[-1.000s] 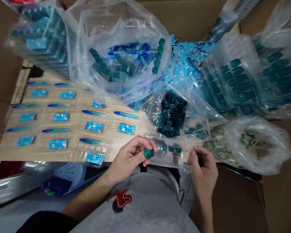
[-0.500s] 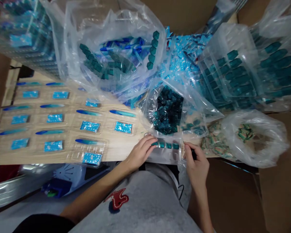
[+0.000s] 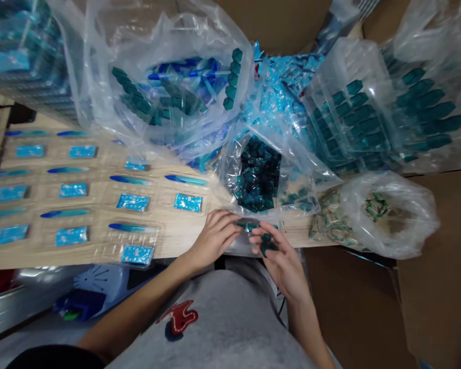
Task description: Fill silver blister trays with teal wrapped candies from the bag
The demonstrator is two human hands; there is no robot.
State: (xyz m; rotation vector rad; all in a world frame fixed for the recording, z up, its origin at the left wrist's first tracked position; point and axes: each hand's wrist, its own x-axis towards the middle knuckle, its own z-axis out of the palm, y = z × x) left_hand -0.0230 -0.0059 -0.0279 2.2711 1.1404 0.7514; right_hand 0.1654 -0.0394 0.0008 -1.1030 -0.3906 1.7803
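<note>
A clear plastic tray (image 3: 240, 248) lies at the table's front edge with a row of small dark teal blocks (image 3: 250, 226) along it. My left hand (image 3: 218, 234) has its fingers bent together over the tray's left end, gripping it there; the fingertips partly hide the first block. Over the tray's right side is my right hand (image 3: 284, 259), palm turned up and fingers curled around a few loose teal pieces (image 3: 268, 244). Just behind the tray, an open clear bag (image 3: 225, 179) holds a heap of the same dark teal blocks (image 3: 259, 174).
Clear blister trays with blue pens (image 3: 186, 180) and light-blue packets (image 3: 188, 202) stand in rows at left. A large bag (image 3: 100, 102) holds pens and teal strips. Further right are stacked teal-filled trays (image 3: 353, 118) and a bag of striped pieces (image 3: 418, 215).
My right hand has moved left from beside the tray to over it, turning up to show teal pieces. My left hand stays at the tray's left end. The view has shifted slightly right.
</note>
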